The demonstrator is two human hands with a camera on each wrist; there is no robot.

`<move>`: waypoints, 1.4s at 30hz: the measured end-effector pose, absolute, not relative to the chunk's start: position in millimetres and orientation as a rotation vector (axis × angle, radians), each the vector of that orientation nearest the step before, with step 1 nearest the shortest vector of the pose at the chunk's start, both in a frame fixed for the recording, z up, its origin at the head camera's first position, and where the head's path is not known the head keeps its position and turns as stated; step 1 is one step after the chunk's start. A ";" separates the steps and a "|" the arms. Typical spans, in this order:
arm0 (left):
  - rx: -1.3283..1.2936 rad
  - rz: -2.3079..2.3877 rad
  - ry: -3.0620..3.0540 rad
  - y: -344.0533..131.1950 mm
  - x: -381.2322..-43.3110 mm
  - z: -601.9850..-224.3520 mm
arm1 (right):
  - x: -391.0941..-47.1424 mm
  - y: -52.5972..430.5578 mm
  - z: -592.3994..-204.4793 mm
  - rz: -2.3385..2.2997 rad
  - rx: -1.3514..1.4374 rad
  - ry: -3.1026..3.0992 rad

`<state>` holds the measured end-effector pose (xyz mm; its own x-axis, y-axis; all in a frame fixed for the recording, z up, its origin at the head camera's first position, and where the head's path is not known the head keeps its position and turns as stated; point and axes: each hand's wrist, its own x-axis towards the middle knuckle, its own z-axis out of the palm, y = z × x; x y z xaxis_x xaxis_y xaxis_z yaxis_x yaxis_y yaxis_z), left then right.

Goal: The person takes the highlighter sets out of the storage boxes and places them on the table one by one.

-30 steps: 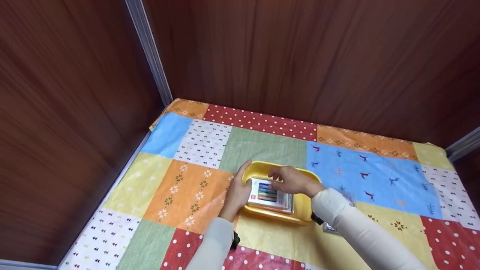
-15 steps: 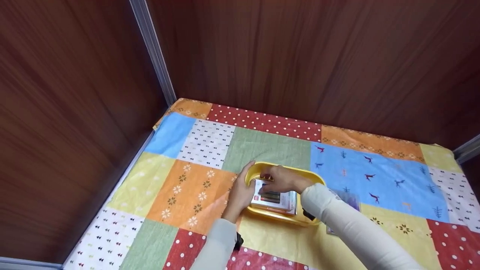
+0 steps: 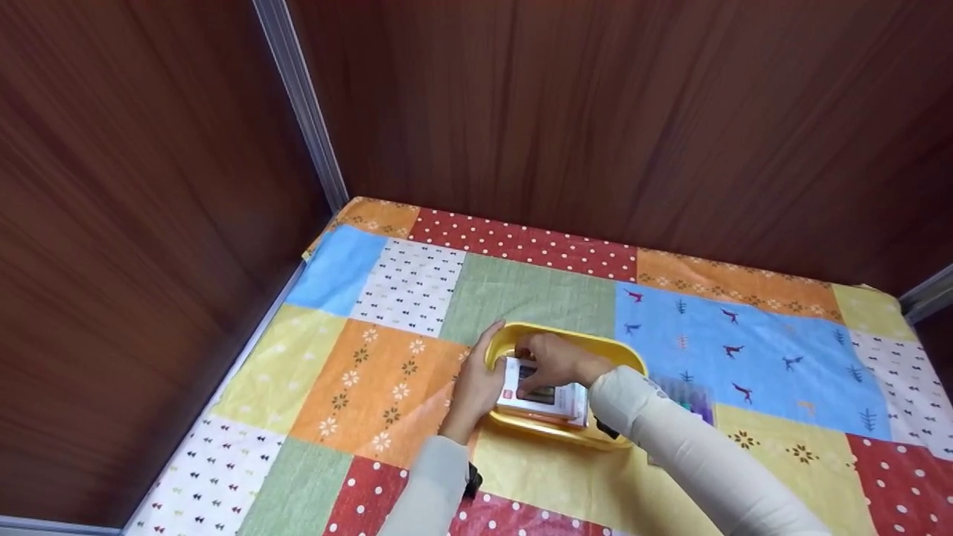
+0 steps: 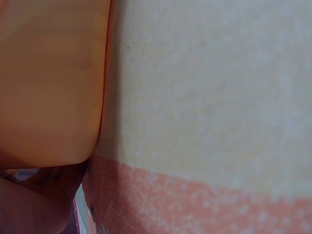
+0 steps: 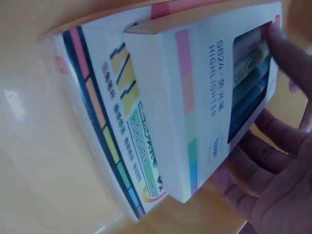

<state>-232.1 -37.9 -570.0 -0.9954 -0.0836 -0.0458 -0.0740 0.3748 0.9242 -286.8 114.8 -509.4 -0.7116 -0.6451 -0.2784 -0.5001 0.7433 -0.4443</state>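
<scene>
A yellow plastic tray (image 3: 614, 346) sits on the patchwork cloth, with flat packs inside. My left hand (image 3: 476, 387) grips its left end, thumb at the rim and fingers along the outside. In the tray, my right hand (image 3: 555, 361) pinches a white highlighter box (image 5: 202, 97) that has a window showing coloured pens. The right thumb (image 5: 287, 53) presses on the window side, while the other fingers are at the opposite edge. Beneath that box lies a second highlighter pack (image 5: 114, 112), striped in colours; the upper box stands slightly askew over it.
A clear plastic case (image 3: 698, 398) with purple and green contents lies right of the tray, partly hidden by the right forearm. The patchwork cloth (image 3: 528, 290) covers the surface. Brown wood-grain panels (image 3: 566, 112) rise behind and at the left.
My right hand has moved a little left and its thumb has come down onto the highlighter box. My left hand keeps its hold on the tray. The head view has shifted slightly.
</scene>
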 end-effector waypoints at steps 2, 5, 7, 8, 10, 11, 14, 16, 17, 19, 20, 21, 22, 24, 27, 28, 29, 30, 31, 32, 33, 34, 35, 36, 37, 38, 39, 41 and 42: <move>0.143 -1.730 -2.590 -39.4 -232.4 -570.3 | -287.6 114.4 -508.6 -0.480 -0.847 2.525; 0.131 -1.716 -2.585 -40.5 -233.4 -570.6 | -288.9 116.4 -506.7 -0.473 -0.790 2.533; 0.123 -1.721 -2.584 -40.0 -233.6 -571.1 | -289.0 119.7 -505.6 -0.456 -0.746 2.541; 0.119 -1.726 -2.584 -39.4 -233.4 -571.4 | -289.1 121.8 -505.7 -0.442 -0.737 2.545; 0.125 -1.741 -2.582 -37.9 -232.9 -571.9 | -288.7 126.1 -506.0 -0.413 -0.719 2.550; 0.124 -1.745 -2.578 -37.1 -232.7 -572.1 | -288.6 128.2 -506.3 -0.389 -0.727 2.552; 0.126 -1.745 -2.567 -35.6 -232.5 -571.2 | -288.0 133.6 -505.9 -0.344 -0.725 2.551; 0.124 -1.736 -2.562 -35.1 -232.9 -570.4 | -287.6 136.6 -505.2 -0.324 -0.735 2.560; 0.125 -1.733 -2.561 -34.9 -233.0 -570.2 | -287.5 137.8 -505.0 -0.319 -0.744 2.564; 0.129 -1.732 -2.561 -34.7 -233.0 -570.2 | -287.0 139.8 -504.4 -0.322 -0.765 2.574; 0.132 -1.730 -2.563 -34.6 -232.9 -570.5 | -286.8 140.6 -504.0 -0.325 -0.772 2.577; 0.133 -1.731 -2.565 -34.5 -233.0 -570.9 | -286.2 141.2 -503.4 -0.330 -0.776 2.580; 0.136 -1.734 -2.568 -34.4 -232.9 -571.4 | -285.8 141.8 -502.6 -0.335 -0.781 2.582; 0.139 -1.733 -2.574 -34.6 -232.8 -572.6 | -285.1 142.7 -500.4 -0.358 -0.784 2.589; 0.137 -1.723 -2.570 -35.4 -232.9 -573.6 | -284.4 143.8 -495.9 -0.402 -0.770 2.607; 0.131 -1.721 -2.567 -35.4 -232.6 -574.1 | -283.8 144.9 -494.8 -0.410 -0.768 2.618; 0.126 -1.716 -2.566 -35.5 -232.3 -574.6 | -283.5 145.9 -493.8 -0.417 -0.772 2.625; 0.121 -1.715 -2.562 -35.6 -231.7 -574.8 | -283.2 147.1 -493.0 -0.422 -0.776 2.630; 0.117 -1.713 -2.559 -35.7 -231.6 -574.7 | -283.2 148.3 -491.9 -0.427 -0.776 2.634; 0.111 -1.707 -2.556 -35.7 -231.3 -574.7 | -282.8 149.6 -490.7 -0.428 -0.780 2.635; 0.107 -1.705 -2.556 -35.8 -230.9 -574.5 | -282.5 151.0 -489.9 -0.428 -0.788 2.635; 0.106 -1.703 -2.557 -35.6 -230.7 -574.5 | -282.1 152.3 -489.0 -0.426 -0.791 2.634; 0.107 -1.702 -2.558 -35.6 -230.4 -574.5 | -281.5 153.3 -488.1 -0.428 -0.796 2.632; 0.104 -1.701 -2.554 -35.6 -230.2 -574.4 | -280.6 154.2 -487.2 -0.433 -0.788 2.630; 0.109 -1.700 -2.556 -35.4 -230.2 -574.6 | -279.7 155.0 -486.0 -0.436 -0.781 2.630; 0.113 -1.702 -2.558 -35.4 -230.3 -574.6 | -278.8 155.7 -484.6 -0.431 -0.781 2.632; 0.119 -1.705 -2.561 -35.3 -230.6 -574.6 | -278.1 156.4 -483.2 -0.430 -0.781 2.633; 0.124 -1.713 -2.559 -35.4 -231.3 -574.5 | -277.0 157.5 -480.0 -0.436 -0.778 2.635; 0.126 -1.716 -2.558 -35.5 -231.8 -574.8 | -276.5 158.1 -478.6 -0.442 -0.778 2.635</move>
<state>-231.8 -35.5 -574.8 -0.9949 -0.1003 0.0035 -0.0348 0.3778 0.9252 -276.5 158.1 -478.6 -0.7849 -0.5685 -0.2464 -0.4569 0.7997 -0.3896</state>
